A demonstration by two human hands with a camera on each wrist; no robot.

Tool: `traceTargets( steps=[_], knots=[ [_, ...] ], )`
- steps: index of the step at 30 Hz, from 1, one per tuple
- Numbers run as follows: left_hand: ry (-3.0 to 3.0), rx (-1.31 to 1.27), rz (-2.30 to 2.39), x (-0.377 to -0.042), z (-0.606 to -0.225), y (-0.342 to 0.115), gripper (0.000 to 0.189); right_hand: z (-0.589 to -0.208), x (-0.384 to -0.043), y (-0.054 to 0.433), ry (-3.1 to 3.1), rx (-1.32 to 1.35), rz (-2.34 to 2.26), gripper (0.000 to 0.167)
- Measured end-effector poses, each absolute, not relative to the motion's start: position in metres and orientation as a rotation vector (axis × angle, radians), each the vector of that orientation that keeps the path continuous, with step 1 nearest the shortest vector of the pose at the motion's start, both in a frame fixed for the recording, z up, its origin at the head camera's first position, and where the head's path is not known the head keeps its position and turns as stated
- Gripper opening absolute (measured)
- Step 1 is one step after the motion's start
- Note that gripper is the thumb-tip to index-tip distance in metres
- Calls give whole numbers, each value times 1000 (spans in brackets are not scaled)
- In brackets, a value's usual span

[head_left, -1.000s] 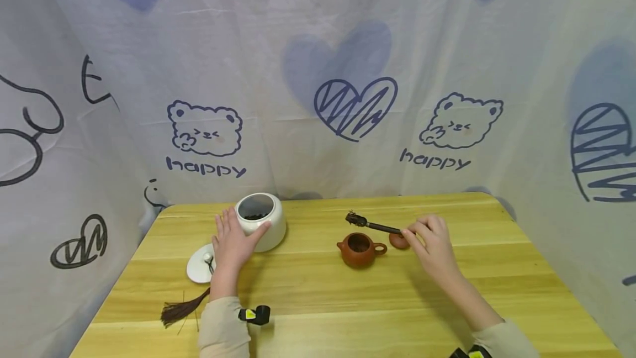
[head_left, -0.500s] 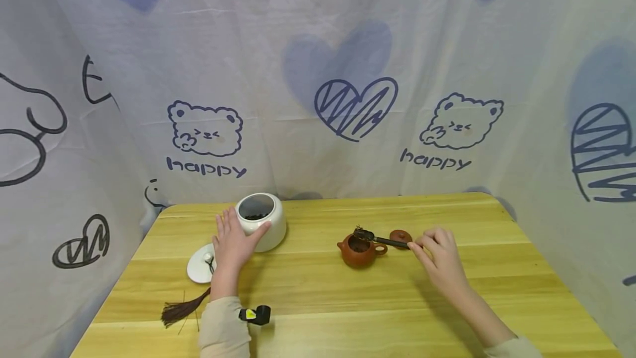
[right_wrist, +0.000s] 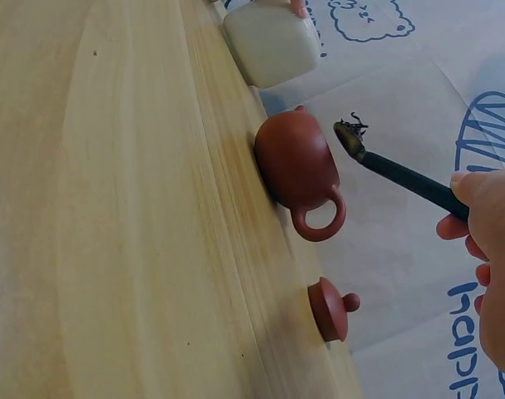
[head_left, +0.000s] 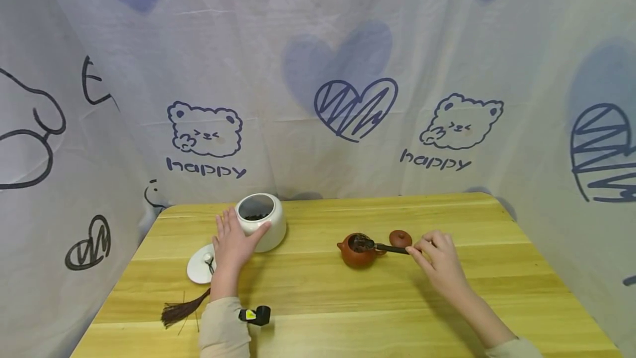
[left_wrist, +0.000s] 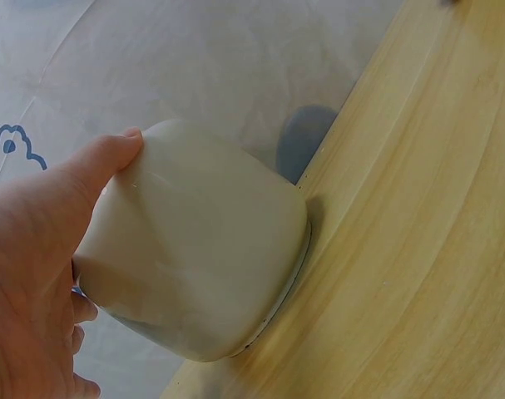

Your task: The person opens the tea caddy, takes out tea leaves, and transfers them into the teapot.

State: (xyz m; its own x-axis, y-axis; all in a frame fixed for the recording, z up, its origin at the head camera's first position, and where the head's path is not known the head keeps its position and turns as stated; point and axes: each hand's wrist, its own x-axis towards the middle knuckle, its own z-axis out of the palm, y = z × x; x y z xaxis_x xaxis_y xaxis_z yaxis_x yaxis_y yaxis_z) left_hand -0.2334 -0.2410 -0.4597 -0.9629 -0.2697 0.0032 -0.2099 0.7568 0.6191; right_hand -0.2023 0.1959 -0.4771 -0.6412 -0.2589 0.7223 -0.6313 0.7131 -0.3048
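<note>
A white ceramic jar (head_left: 270, 232), dark tea leaves visible inside, stands at the back left of the table. My left hand (head_left: 234, 243) holds its near left side, thumb across the front and fingers along the left; the left wrist view shows the thumb near the jar's rim (left_wrist: 140, 133). My right hand (head_left: 439, 261) pinches the end of a dark-handled tea scoop (head_left: 392, 248). The scoop's head, with dark tea leaves (right_wrist: 353, 126) on it, is over the mouth of a small reddish-brown teapot (head_left: 356, 259). The scoop partly hides the teapot's handle in the head view.
The teapot's lid (head_left: 400, 238) lies behind the scoop's handle, right of the teapot. A white jar lid (head_left: 197, 266) and a dark brown tassel (head_left: 184, 309) lie left of my left forearm. A printed cloth (head_left: 298, 170) hangs behind the wooden table (head_left: 318, 314).
My right hand has moved slightly right and toward me, bringing the scoop from behind and above the teapot down to its mouth. My left hand has stayed on the jar.
</note>
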Motion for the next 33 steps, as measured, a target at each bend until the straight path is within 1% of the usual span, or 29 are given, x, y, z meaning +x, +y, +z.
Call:
traceTargets(
  steps=[12,27,33],
  knots=[
    [-2856,394,-1001,-231,-457,-240,117,-477,-204,193,-2338,608,679,21],
    [-2840,389,-1017,-232,-458,-240,117,-474,-213,185,-2372,540,659,11],
    [-2837,388,-1006,-232,-459,-239,117,-473,-215,183,-2359,553,635,10]
  ],
)
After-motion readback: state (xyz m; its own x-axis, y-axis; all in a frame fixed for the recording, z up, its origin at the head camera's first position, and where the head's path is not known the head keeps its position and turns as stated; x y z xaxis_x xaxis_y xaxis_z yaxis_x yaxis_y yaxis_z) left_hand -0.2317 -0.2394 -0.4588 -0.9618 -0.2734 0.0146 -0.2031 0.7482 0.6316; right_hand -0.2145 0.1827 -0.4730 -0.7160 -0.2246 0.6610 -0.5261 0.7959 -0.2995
